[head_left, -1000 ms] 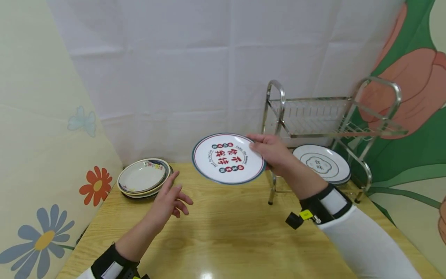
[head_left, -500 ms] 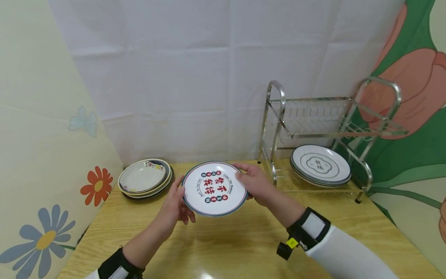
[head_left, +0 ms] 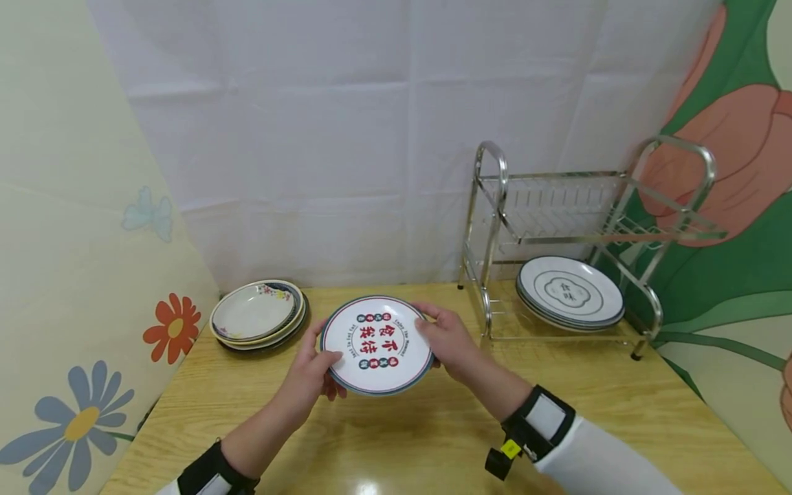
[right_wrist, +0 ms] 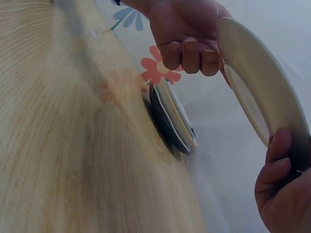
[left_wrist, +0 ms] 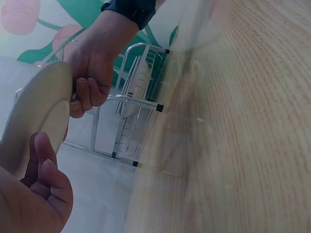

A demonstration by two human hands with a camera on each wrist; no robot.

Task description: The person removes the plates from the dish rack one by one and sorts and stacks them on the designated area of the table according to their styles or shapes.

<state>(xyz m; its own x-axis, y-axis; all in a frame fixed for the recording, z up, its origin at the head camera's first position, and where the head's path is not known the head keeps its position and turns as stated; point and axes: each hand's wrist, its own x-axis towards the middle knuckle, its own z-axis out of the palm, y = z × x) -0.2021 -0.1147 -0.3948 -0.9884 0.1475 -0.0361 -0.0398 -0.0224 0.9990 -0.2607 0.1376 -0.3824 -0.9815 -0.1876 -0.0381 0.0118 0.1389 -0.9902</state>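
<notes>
A white plate (head_left: 377,345) with a blue rim and red characters is held up above the table, its face tilted toward me. My left hand (head_left: 305,375) grips its left edge, thumb on top and fingers underneath. At the opposite edge my right hand (head_left: 450,342) pinches the rim, thumb on the face. Both wrist views show the plate's pale underside (left_wrist: 43,109), with curled fingertips against or near it. In the right wrist view the plate (right_wrist: 265,82) hangs well clear of the wood.
A stack of several plates (head_left: 252,314) lies at the table's back left. On the right stands a two-tier metal dish rack (head_left: 559,240), with stacked white plates (head_left: 570,292) on its lower level. The wooden table (head_left: 383,447) runs back to a white cloth backdrop (head_left: 322,137).
The plate has moved left and down, toward me, away from the rack. My left hand, free one second ago, has taken hold of its left edge; the right hand has kept its grip.
</notes>
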